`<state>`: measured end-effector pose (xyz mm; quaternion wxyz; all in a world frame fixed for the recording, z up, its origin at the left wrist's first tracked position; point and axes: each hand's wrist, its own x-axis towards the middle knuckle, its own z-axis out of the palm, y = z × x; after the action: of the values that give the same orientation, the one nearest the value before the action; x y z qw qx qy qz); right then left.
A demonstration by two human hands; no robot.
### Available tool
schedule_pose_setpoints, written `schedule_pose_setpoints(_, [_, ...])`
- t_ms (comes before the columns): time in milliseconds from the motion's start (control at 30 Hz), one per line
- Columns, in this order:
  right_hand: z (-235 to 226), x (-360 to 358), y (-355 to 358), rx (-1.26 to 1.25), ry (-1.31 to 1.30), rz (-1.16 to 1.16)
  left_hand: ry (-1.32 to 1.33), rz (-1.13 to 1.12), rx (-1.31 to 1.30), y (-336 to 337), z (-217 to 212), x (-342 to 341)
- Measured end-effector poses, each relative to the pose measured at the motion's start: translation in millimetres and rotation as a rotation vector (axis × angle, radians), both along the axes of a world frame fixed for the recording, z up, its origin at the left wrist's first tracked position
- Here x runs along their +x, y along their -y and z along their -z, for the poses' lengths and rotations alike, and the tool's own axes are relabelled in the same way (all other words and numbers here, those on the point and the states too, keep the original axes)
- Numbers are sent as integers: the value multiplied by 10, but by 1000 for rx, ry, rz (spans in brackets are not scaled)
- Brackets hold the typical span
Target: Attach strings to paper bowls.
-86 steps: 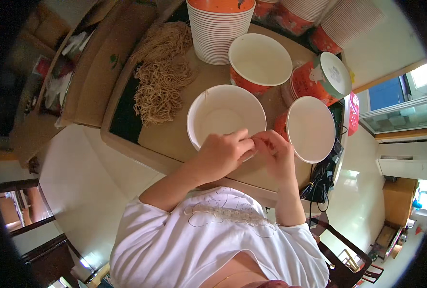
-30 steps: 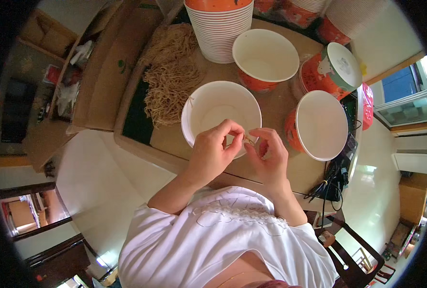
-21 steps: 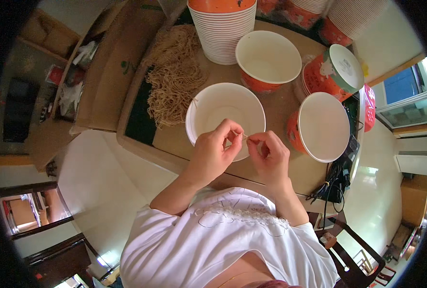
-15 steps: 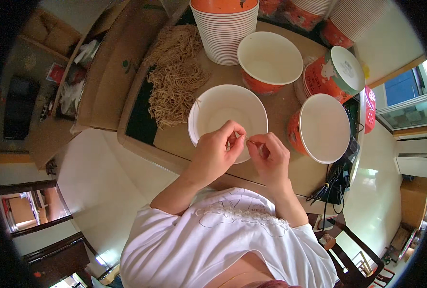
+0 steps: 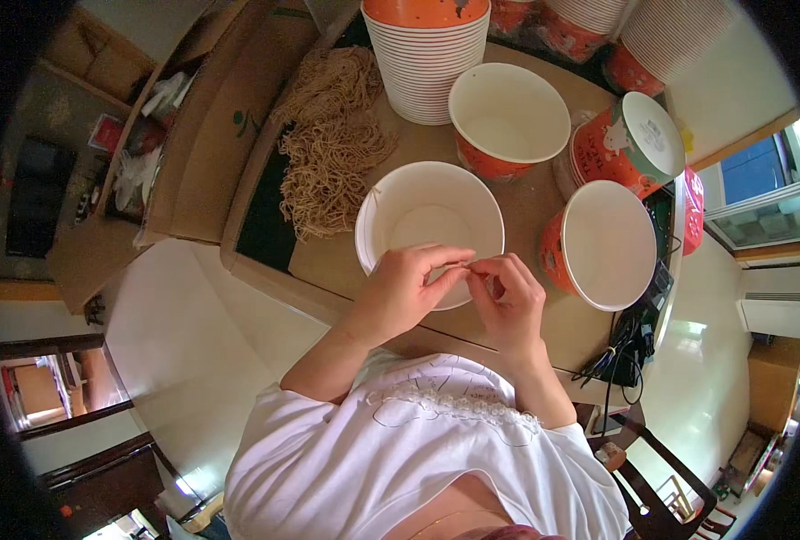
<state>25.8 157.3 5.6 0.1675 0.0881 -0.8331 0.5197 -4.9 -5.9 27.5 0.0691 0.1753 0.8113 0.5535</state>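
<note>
We pinch a tiny pale item between our left hand and right hand, both closed on it (too small to identify); its long axis runs left to right, over the near rim of the empty white bowl on the table.

Scene evenly, softly lit; daylight admitted through window at right. Faint shadows cast under hands on worktop. Straight edges bent by fisheye; corners blacked out. Focus held sharp centrally, softened toward rim.
</note>
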Motion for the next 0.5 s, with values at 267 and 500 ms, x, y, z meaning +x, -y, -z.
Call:
schedule_pose_setpoints(267, [-32,8,-20,-9,41,21,-22,-65,-144,1,-179,-5])
schedule_pose_setpoints(500, [-37,5,-10,-2,25,17,-77,-68,-84,-24,-157,-11])
